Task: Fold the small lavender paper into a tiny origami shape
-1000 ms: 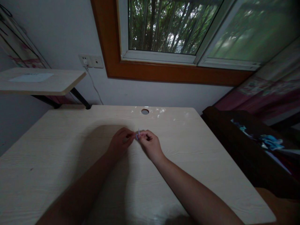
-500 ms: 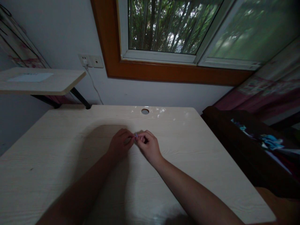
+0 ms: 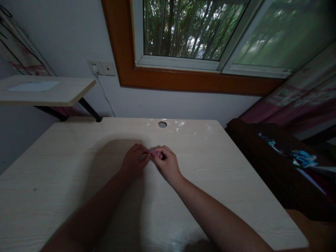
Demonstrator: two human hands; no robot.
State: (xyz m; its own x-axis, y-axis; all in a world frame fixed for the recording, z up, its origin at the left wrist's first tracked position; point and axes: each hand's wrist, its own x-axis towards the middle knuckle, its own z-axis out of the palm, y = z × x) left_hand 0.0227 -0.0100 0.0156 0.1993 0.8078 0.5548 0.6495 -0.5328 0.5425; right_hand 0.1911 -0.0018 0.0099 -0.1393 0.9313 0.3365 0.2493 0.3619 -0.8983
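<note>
Over the middle of the pale wood-grain desk [image 3: 199, 203], my two hands meet fingertip to fingertip. A tiny purplish object [image 3: 152, 151] shows between them; it is too small for me to tell its kind. My right hand [image 3: 167, 162] pinches it between thumb and forefinger, the other fingers curled in. From the other side, my left hand [image 3: 134, 159] has thumb and forefinger pressed together at the object's edge. Whatever lies inside that left pinch is hidden by the fingertips.
A raised shelf [image 3: 81, 91] on black legs stands at the back left, with a white paper [image 3: 34, 86] on it. A round cable hole [image 3: 162, 124] is near the desk's back edge. Right of the desk is a dark brown piece of furniture [image 3: 252, 154] with blue cloth [image 3: 304, 158].
The hands stay in the same place. The small purplish object between the fingertips has tilted slightly and looks a little shorter than before.
</note>
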